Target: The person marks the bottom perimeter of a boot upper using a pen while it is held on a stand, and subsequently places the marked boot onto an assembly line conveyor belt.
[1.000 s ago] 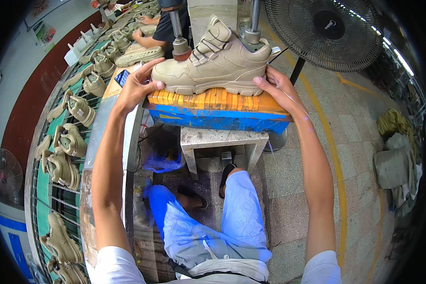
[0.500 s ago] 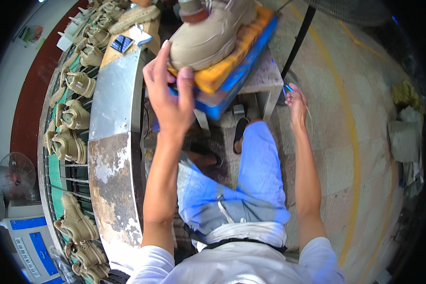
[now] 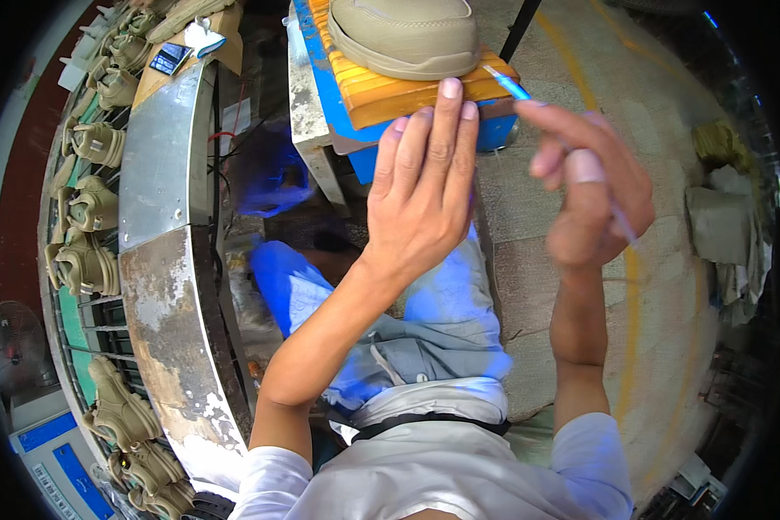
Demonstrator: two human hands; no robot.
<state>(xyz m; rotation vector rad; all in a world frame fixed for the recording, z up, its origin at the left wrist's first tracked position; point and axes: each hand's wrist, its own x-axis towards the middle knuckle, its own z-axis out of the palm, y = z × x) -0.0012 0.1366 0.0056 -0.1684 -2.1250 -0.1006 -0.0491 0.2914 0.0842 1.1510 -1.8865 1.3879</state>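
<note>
A beige shoe [image 3: 407, 36] sits with its toe toward me on a thick yellow slab [image 3: 364, 91], which rests on a blue-sided stand [image 3: 361, 162]. My left hand [image 3: 420, 191] is open, its fingers stretched out together against the slab's near edge. The middle fingertip reaches the sole at the toe. To its right, my right hand [image 3: 602, 195] is closed around a slim pen-like tool [image 3: 511, 86] with a blue, pale-tipped front. That tip points at the slab just right of the toe. Motion blurs the right hand, and the shoe's far end is cut off.
A worn metal-topped bench [image 3: 160, 191] runs along my left, with a dark phone [image 3: 171, 58] at its far end. Beyond it, several beige shoes [image 3: 95, 208] line a green rack. Grey sheets [image 3: 728, 217] lie at the far right, and a yellow stripe [image 3: 630, 347] marks the floor.
The shoe and its slab have turned so the toe faces me. My left hand has moved right, from the shoe's left side to the slab's near edge. My right hand has come up beside it.
</note>
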